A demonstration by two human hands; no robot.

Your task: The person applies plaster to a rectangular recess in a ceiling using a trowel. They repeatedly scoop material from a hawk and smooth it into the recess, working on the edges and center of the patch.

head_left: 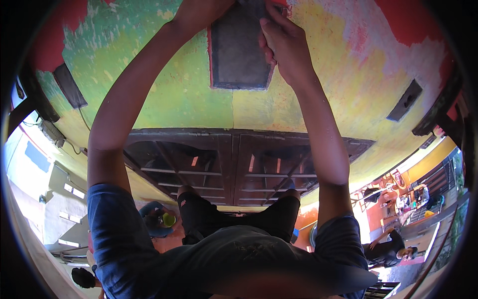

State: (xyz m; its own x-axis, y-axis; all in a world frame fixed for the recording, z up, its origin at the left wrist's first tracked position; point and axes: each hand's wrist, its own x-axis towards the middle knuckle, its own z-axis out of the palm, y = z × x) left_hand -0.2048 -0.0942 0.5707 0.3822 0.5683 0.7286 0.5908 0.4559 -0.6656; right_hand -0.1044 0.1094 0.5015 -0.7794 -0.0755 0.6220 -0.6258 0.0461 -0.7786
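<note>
Both my arms reach up against a wall (269, 112) with patchy green and yellow paint. My left hand (206, 11) is at the top edge of the picture, its fingers cut off or hidden. Close beside it, my right hand (288, 47) is closed, with the fingers curled in. A dark grey thing (251, 7) shows blurred between the two hands; its kind cannot be made out. Just beneath the hands is a dark rectangular panel (240, 57) in the wall, edged in reddish paint.
Brown double shutters with glass panes (234, 164) lie below the panel. Smaller dark panels (70, 85) flank it on the wall. A person (391, 249) in dark clothes is at the right; another person's head (83, 277) shows lower left. Down below, a green bowl (169, 220) is beside someone.
</note>
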